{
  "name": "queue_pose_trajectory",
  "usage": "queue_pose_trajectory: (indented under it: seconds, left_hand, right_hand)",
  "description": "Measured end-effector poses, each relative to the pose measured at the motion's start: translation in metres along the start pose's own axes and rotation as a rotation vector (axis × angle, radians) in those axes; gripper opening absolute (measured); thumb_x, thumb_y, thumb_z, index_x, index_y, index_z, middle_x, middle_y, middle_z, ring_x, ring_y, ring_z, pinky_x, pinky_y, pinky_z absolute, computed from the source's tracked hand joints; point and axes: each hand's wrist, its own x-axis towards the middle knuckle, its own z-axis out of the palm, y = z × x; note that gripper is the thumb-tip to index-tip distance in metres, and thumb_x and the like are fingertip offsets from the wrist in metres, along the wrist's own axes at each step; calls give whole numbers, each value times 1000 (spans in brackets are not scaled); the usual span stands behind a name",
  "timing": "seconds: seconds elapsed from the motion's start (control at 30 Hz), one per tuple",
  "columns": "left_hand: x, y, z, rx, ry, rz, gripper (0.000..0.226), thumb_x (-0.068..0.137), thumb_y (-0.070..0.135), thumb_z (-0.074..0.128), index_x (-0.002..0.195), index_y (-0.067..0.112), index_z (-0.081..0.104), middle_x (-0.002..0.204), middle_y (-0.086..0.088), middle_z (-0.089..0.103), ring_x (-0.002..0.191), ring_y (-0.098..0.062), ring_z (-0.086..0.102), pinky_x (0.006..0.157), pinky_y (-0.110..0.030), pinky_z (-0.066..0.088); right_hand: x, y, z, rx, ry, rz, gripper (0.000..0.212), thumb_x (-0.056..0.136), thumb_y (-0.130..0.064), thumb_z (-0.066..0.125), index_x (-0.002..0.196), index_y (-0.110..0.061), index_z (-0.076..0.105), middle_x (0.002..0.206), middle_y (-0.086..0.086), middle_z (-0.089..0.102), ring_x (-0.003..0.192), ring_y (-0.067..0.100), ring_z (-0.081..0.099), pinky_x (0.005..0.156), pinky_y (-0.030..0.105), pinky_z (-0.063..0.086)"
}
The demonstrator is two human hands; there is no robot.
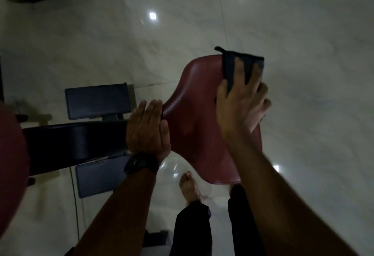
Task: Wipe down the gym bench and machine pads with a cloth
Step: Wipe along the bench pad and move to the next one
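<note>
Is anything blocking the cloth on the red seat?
Mostly no. The dark folded cloth under the right hand sits on the red padded seat; only the left hand rests flat on its narrow end.

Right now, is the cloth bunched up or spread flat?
Spread flat: the dark cloth lies smooth on the red pad under the right hand, fingers straight. Doubled over? Cannot tell.

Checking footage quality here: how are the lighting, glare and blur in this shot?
Head view: dim overall; lights glare as bright spots on the glossy floor; the right hand and cloth look softly blurred; the pad shows a faint sheen.
</note>
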Motion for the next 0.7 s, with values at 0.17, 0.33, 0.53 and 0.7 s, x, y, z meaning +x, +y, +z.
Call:
queue_pose_trajectory:
  seconds: [0.17, 0.33, 0.53, 0.7]
  left_hand:
    - [1, 2, -2, -4, -5, 1, 49, 101, 29, 36, 131, 3, 64, 130, -15, 67, 131, -35, 57, 112, -47, 40]
    - [-1, -1, -2, -13, -25, 11, 48, 101, 28, 36, 133, 3, 63, 131, -15, 67, 132, -35, 55, 113, -48, 39]
    - [-2, -1, -3, -10, -40, 4, 52, 103, 31, 32, 134, 3, 62, 133, -15, 66, 133, -35, 54, 115, -47, 36]
    - [0, -1, -3, -9, -46, 1, 52, 104, 32, 31, 134, 2, 62, 132, -17, 66, 132, -37, 55, 113, -51, 39]
  right_hand:
    - [-56, -8, 1, -12, -92, -330, 60, 98, -49, 46, 155, -40, 29, 165, 8, 26, 141, 46, 36, 102, 66, 37]
    - [10, 27, -7, -59, -81, -507, 61, 96, -51, 35, 155, -40, 30, 165, 7, 27, 139, 41, 40, 98, 57, 42]
    - [-71, 29, -2, 26, 54, -4, 56, 97, -40, 50, 151, -34, 41, 156, 13, 41, 126, 43, 51, 91, 57, 47]
    - [-77, 7, 4, -19, -66, -486, 64, 95, -50, 51, 154, -42, 30, 164, 8, 29, 138, 46, 39, 101, 64, 39]
